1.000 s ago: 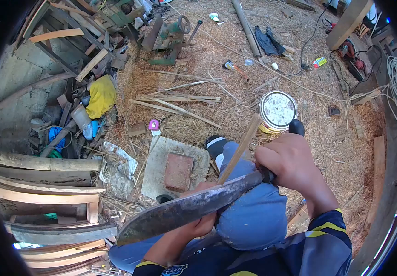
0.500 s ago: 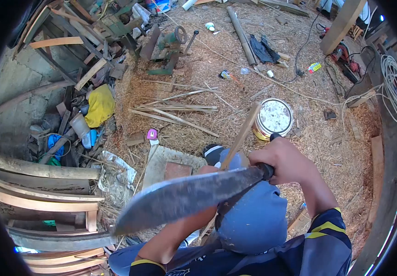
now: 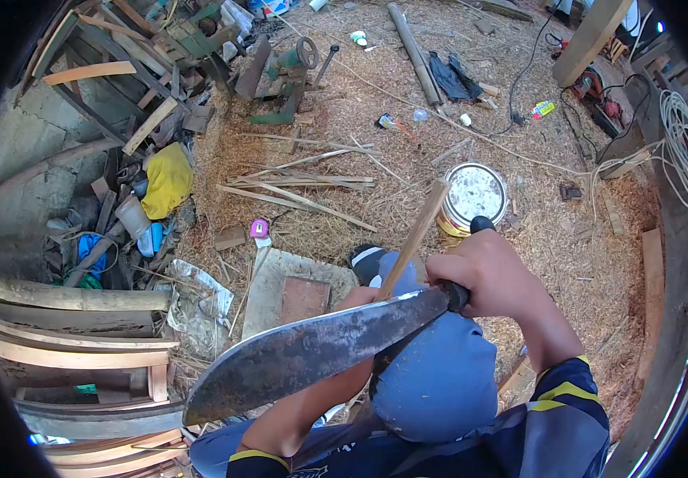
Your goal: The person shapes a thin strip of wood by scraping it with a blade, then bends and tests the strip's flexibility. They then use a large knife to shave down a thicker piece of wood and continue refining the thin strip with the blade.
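My right hand (image 3: 483, 275) is closed around the black handle of a machete (image 3: 304, 354). Its broad, dark, stained blade stretches left across my lap, tip toward the lower left. A slim wooden stick (image 3: 416, 235) rises at a slant behind the blade, its upper end near the paint can. Only part of my left hand (image 3: 357, 298) shows above the blade, gripping the stick low down; most of its fingers are hidden. Under the blade is my knee in blue-grey trousers (image 3: 440, 386).
Beyond my hands stands a lidded can (image 3: 476, 195). Thin wood strips (image 3: 304, 183) lie on shavings, near a pink tape measure (image 3: 259, 229) and a flat slab (image 3: 268, 287). A green metal machine (image 3: 284, 80) is farther off. Curved timbers (image 3: 81, 358) are stacked left; a post (image 3: 591, 44) stands right.
The machete blade has shifted slightly, its tip moving left and down, and it looks sharper now. My right hand and the stick have barely moved. The view has shifted slightly.
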`<state>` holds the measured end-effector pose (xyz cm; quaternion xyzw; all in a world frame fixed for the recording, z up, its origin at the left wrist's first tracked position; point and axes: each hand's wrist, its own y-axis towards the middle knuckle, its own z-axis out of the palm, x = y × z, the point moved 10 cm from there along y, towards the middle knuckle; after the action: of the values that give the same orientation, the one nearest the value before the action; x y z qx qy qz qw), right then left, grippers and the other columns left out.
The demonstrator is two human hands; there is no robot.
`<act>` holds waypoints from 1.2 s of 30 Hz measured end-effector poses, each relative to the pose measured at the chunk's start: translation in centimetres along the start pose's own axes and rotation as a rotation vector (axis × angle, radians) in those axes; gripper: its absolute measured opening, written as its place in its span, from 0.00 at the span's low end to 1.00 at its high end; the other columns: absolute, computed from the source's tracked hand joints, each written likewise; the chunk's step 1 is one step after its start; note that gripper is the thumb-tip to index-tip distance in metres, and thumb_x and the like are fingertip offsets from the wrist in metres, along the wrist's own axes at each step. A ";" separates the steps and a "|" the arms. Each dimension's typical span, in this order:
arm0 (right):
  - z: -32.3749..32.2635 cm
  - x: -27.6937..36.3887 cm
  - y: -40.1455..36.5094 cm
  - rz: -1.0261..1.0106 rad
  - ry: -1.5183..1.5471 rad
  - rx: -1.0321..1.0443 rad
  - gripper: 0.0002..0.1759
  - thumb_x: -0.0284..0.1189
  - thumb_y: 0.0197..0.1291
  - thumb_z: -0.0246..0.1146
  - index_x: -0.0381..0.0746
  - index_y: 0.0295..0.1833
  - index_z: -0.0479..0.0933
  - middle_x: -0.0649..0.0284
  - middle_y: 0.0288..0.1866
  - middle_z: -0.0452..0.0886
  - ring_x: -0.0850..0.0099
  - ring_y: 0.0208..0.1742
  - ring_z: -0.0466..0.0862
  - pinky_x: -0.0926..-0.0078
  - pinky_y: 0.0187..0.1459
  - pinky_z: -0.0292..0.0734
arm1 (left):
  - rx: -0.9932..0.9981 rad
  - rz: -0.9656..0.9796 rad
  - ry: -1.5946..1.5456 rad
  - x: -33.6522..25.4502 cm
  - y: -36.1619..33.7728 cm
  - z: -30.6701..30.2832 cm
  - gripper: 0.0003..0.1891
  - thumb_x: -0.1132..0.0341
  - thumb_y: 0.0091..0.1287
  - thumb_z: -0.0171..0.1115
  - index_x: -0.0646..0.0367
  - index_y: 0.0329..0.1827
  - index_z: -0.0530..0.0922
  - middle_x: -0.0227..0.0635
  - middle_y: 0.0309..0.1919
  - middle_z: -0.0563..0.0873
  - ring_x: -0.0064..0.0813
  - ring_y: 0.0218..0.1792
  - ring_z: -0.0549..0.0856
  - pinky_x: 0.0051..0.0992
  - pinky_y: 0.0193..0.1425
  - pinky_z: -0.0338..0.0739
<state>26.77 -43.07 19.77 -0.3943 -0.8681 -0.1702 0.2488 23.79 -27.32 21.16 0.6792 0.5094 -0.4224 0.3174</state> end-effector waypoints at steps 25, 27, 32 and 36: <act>-0.3 0.9 0.5 -0.073 -0.058 -0.114 0.18 0.30 0.39 0.75 0.48 0.37 0.75 0.65 0.26 0.81 0.55 0.30 0.86 0.54 0.30 0.75 | 0.040 0.036 -0.034 0.1 -1.1 -0.4 0.08 0.74 0.74 0.59 0.64 0.51 0.82 0.49 0.44 0.85 0.45 0.45 0.86 0.36 0.50 0.79; -0.1 0.6 0.5 -0.056 -0.073 -0.099 0.13 0.31 0.42 0.74 0.50 0.34 0.78 0.66 0.27 0.82 0.58 0.30 0.85 0.57 0.31 0.75 | 0.046 0.128 0.052 2.3 -2.1 -0.3 0.09 0.73 0.74 0.60 0.64 0.52 0.83 0.50 0.44 0.85 0.47 0.45 0.86 0.36 0.50 0.79; -1.0 1.5 0.4 -0.094 -0.124 -0.118 0.15 0.30 0.42 0.73 0.48 0.36 0.76 0.65 0.27 0.82 0.57 0.31 0.86 0.55 0.30 0.75 | 0.097 0.048 0.182 0.7 -1.7 0.0 0.09 0.66 0.73 0.63 0.59 0.50 0.86 0.47 0.41 0.86 0.51 0.42 0.87 0.42 0.46 0.81; -1.7 2.4 0.0 -0.103 -0.140 -0.150 0.13 0.30 0.46 0.71 0.47 0.36 0.74 0.65 0.25 0.80 0.58 0.28 0.85 0.55 0.28 0.74 | 0.100 0.152 0.289 0.6 -2.0 -0.2 0.13 0.62 0.66 0.73 0.55 0.50 0.84 0.40 0.38 0.90 0.48 0.35 0.91 0.42 0.42 0.83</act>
<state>25.98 -42.46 22.50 -0.3775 -0.8874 -0.2192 0.1483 21.96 -26.37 20.74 0.7843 0.4753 -0.3199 0.2377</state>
